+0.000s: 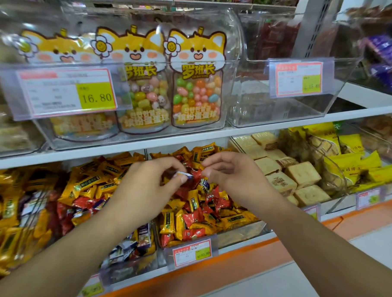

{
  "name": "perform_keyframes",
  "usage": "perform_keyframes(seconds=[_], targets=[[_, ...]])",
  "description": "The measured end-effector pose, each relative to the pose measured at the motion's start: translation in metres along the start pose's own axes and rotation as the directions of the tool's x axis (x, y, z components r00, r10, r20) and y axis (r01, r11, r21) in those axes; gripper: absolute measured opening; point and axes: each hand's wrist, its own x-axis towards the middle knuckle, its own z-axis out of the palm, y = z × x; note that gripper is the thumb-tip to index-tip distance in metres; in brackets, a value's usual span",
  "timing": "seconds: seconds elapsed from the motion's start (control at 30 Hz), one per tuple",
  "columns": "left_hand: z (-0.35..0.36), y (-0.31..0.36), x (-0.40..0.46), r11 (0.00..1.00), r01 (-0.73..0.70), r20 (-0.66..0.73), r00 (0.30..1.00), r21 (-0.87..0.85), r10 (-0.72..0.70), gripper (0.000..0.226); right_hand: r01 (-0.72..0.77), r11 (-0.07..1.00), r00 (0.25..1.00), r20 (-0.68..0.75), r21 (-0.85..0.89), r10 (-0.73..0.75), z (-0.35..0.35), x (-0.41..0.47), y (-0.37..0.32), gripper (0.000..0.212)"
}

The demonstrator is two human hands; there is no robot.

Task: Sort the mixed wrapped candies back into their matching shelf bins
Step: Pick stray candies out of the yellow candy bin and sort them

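Orange trim edges the lower shelf (229,266) nearest the camera. Just behind it, a clear bin (241,232) holds mixed red and yellow wrapped candies (193,213). Over that bin, the left hand (147,184) pinches a white-and-blue wrapped candy (184,174) between thumb and forefinger. The right hand (232,171) hovers close beside it with fingers (210,162) narrowly curled above the red wrappers; whether they grip anything cannot be told. Farther back, on the upper shelf, sit fox-faced jelly bean pouches (196,81).
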Motion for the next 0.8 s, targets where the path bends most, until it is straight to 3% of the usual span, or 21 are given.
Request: perform_keyframes(seconds=[0.1,0.17,0.33,0.43,0.6,0.8], targets=[[-0.027,-0.022,-0.023,0.983,0.144,-0.113,0.985,0.113,-0.131,0.015,0.020,0.976,0.998,-0.053,-0.215,-0.033,-0.003,0.004,0.010,0.012],[-0.035,-0.037,-0.037,0.962,0.219,-0.111,0.973,0.166,-0.202,0.028,0.030,0.940,0.996,-0.067,-0.338,-0.056,-0.004,0.005,0.018,0.015],[-0.016,-0.037,-0.053,0.991,0.015,0.127,0.991,0.135,-0.032,0.052,0.085,0.862,0.994,-0.015,-0.501,-0.107,0.001,0.011,0.028,0.020],[0.001,-0.034,-0.052,0.993,-0.013,0.249,0.968,0.115,-0.016,0.056,0.104,0.836,0.995,0.056,-0.539,-0.088,0.012,0.021,0.032,0.023],[0.009,-0.045,-0.053,0.992,-0.023,0.261,0.965,0.122,-0.009,0.059,0.017,0.779,0.996,0.077,-0.627,0.040,0.020,0.034,0.040,0.034],[0.011,-0.048,-0.054,0.996,-0.025,0.259,0.966,0.082,0.003,0.058,-0.026,0.791,0.993,0.073,-0.611,0.089,0.025,0.045,0.046,0.044]])
